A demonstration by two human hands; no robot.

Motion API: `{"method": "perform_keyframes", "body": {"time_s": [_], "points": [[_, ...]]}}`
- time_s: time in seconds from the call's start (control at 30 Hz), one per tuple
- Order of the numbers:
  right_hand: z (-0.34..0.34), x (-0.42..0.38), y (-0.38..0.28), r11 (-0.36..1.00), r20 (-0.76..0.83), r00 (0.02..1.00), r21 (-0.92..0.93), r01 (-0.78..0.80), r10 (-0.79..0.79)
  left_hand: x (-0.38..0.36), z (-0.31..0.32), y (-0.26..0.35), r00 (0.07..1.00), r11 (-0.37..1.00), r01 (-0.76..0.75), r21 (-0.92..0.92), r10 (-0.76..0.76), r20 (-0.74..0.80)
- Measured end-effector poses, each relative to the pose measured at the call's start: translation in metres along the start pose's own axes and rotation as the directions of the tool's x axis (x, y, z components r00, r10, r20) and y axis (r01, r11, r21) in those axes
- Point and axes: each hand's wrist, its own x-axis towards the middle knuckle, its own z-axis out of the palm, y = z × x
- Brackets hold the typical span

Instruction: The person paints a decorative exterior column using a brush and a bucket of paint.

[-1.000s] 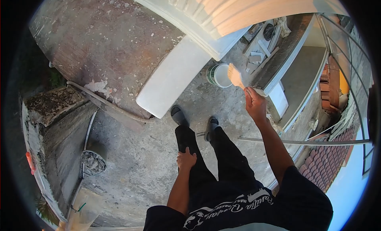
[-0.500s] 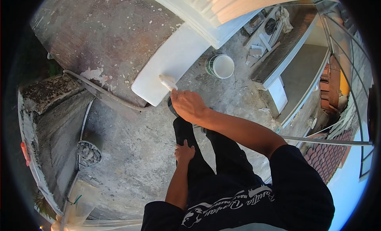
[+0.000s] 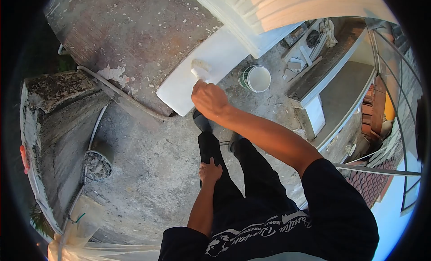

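Observation:
My right hand (image 3: 209, 99) is closed around the handle of a paintbrush (image 3: 200, 71) coated in white. Its bristles touch, or are just over, a white-painted ledge (image 3: 175, 88) at the front of a raised slab. On my dark trouser leg rests my left hand (image 3: 210, 171), fingers spread over the thigh and holding nothing. A paint bucket (image 3: 259, 78) with a white inside stands on the floor to the right of the ledge.
Left of my legs, a bucket of rubble (image 3: 98, 166) leans by a rough concrete wall (image 3: 67, 140). A hose-like pipe (image 3: 130, 104) runs along the slab's edge. Wood scraps (image 3: 305, 54) lie on the far right, near a grey-topped ledge (image 3: 330, 61). Plastic sheeting (image 3: 112, 252) hangs at lower left.
My right hand has moved the paintbrush forward along the white ledge, away from its near end. My view has shifted slightly. The left hand remains on the thigh.

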Motion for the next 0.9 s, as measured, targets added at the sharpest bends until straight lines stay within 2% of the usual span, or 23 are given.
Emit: {"method": "perform_keyframes", "body": {"time_s": [0.03,0.07,0.1,0.2,0.27,0.33,0.43,0.5,0.57,0.6,0.67,0.8,0.87,0.9], "points": [[0.001,-0.008,-0.023,0.997,-0.023,0.999,0.069,0.043,-0.042,0.001,0.000,0.001,1.000,1.000,-0.004,-0.001,0.004,0.000],[-0.014,-0.013,-0.039,0.986,0.043,0.992,0.126,0.110,-0.116,0.000,-0.002,0.003,1.000,1.000,0.000,-0.008,0.000,0.015],[-0.022,-0.017,-0.045,0.976,0.028,0.993,0.191,0.107,-0.114,-0.002,-0.007,0.004,1.000,1.000,0.003,-0.013,-0.003,0.029],[-0.048,-0.009,-0.015,0.974,0.029,0.999,0.224,0.021,-0.028,-0.002,-0.009,0.001,0.999,0.999,-0.002,-0.033,0.003,0.038],[-0.059,0.011,0.036,0.985,-0.115,0.985,0.127,-0.117,0.132,-0.001,-0.004,-0.001,1.000,1.000,0.000,-0.031,0.001,0.022],[-0.062,0.038,0.086,0.966,-0.070,0.963,0.013,-0.259,0.260,0.003,0.005,-0.002,1.000,1.000,0.011,-0.009,-0.011,-0.008],[-0.030,0.054,0.099,0.983,-0.057,0.984,-0.058,-0.174,0.171,0.001,0.004,-0.002,1.000,0.999,0.012,-0.031,-0.012,0.016],[-0.004,0.057,0.063,0.994,-0.011,0.995,-0.046,-0.098,0.098,0.001,0.004,-0.002,1.000,0.999,0.011,-0.035,-0.010,0.019],[0.003,0.036,-0.014,1.000,0.044,0.999,0.012,0.028,-0.029,0.001,0.001,-0.003,0.999,0.999,0.015,-0.041,-0.014,0.029],[0.001,0.025,-0.046,0.991,0.053,0.994,0.100,0.086,-0.092,-0.001,0.001,-0.003,0.999,0.999,0.017,-0.044,-0.015,0.041],[-0.019,0.005,-0.084,0.953,0.086,0.958,0.159,0.257,-0.273,0.001,-0.001,-0.002,0.999,0.999,0.009,-0.036,-0.007,0.042],[-0.027,0.000,-0.068,0.895,0.125,0.967,0.420,0.152,-0.223,0.000,0.002,-0.004,1.000,1.000,0.006,-0.029,-0.005,0.024],[-0.009,-0.002,-0.016,0.845,0.136,0.982,0.534,0.036,-0.128,-0.001,0.002,-0.004,1.000,0.999,-0.003,-0.037,0.003,0.012],[-0.007,-0.008,0.018,0.816,0.082,0.995,0.579,0.002,-0.061,-0.001,0.002,-0.004,1.000,0.999,-0.009,-0.040,0.009,0.001]]}}
